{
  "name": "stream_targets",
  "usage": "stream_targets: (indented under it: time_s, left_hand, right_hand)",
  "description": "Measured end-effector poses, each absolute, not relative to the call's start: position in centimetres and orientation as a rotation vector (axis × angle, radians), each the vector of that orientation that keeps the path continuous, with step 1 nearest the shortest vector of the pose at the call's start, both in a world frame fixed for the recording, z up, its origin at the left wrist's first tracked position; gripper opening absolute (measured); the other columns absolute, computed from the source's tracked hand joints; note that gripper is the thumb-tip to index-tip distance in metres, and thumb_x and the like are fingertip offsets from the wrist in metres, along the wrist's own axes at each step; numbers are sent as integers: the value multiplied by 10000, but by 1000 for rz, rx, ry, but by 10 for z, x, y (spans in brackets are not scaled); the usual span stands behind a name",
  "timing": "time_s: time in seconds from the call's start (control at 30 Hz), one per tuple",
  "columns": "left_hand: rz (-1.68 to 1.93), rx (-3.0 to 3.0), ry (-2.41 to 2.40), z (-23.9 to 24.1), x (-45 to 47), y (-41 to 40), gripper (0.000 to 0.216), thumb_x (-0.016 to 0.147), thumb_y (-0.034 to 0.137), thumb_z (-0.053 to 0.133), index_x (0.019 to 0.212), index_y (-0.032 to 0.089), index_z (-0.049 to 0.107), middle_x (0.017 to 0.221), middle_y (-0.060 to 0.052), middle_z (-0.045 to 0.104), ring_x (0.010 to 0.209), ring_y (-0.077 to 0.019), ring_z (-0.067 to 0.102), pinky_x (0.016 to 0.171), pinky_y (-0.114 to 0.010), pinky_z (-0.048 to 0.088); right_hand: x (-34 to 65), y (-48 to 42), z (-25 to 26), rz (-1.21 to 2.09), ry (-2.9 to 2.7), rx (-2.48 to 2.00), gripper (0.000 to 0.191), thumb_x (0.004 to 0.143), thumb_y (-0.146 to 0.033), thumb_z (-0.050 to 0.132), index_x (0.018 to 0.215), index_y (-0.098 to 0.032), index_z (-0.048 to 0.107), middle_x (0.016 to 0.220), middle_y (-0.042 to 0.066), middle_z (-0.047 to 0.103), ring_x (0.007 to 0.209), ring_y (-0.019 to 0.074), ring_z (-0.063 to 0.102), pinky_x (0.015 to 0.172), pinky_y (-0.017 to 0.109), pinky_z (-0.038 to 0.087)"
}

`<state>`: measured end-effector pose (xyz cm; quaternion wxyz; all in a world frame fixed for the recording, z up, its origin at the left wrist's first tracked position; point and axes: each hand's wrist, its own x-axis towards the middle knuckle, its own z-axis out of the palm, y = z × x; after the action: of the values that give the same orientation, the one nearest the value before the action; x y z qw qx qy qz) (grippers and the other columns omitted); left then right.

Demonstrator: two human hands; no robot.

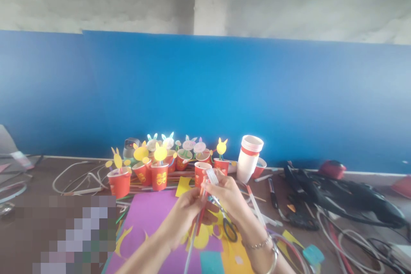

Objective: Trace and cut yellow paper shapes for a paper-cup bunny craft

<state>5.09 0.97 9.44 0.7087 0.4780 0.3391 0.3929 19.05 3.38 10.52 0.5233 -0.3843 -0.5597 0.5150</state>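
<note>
In the head view my left hand is closed around thin straws, one whitish and others red, which point down toward me. My right hand meets it from the right, its fingers pinching a clear, whitish strip that looks like tape, near the straws' upper end. Fingers hide where the strip and the straws meet. Below my right wrist lie scissors with dark handles, on yellow paper cutouts. Just beyond the hands stands a red paper cup.
Red cups with paper rabbit figures line the back, beside a stack of white cups. Purple paper covers the front of the table. A black bag and coiled cables lie right. A blue panel rises behind.
</note>
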Motion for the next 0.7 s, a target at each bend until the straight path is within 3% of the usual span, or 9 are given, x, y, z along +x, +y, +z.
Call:
stream_targets:
  time_s: [0.13, 0.3, 0.47, 0.6, 0.7]
  left_hand:
    - [868, 1071, 757, 92, 49, 12, 436, 726, 479, 679, 928, 95, 632, 827, -125, 689, 691, -196, 659, 702, -313, 484]
    - [897, 1059, 795, 89, 47, 16, 405, 731, 466, 678, 874, 88, 646, 772, -122, 696, 659, -191, 661, 667, -295, 479]
    - [953, 1019, 837, 92, 42, 21, 367, 721, 426, 700, 847, 86, 639, 801, -130, 702, 673, -191, 665, 663, -291, 490]
    - [942, 1047, 862, 94, 40, 23, 392, 712, 452, 701, 826, 81, 646, 751, -112, 694, 648, -174, 657, 638, -270, 485]
    - [932, 1090, 883, 94, 42, 23, 425, 688, 490, 705, 802, 85, 648, 726, -106, 688, 620, -166, 648, 608, -260, 467]
  right_hand:
    - [190, 36, 103, 1221, -1326, -921, 378, 703, -333, 713, 1040, -174, 645, 703, -8, 586, 603, 130, 528, 575, 251, 425]
    - [193, 33, 107, 1188, -1407, -999, 266, 715, -386, 701, 860, -167, 656, 706, -2, 595, 629, 145, 540, 588, 263, 433]
    - [202, 24, 121, 1106, -1355, -1062, 183, 800, -398, 596, 811, -237, 685, 832, 23, 654, 829, 203, 586, 711, 303, 460]
    - [210, 25, 120, 1079, -1521, -1105, 267, 808, -411, 577, 638, -232, 679, 681, 25, 626, 679, 194, 557, 617, 301, 444]
    - [213, 30, 113, 1021, -1727, -1068, 323, 835, -428, 546, 633, -199, 651, 616, 6, 562, 588, 153, 487, 540, 270, 389]
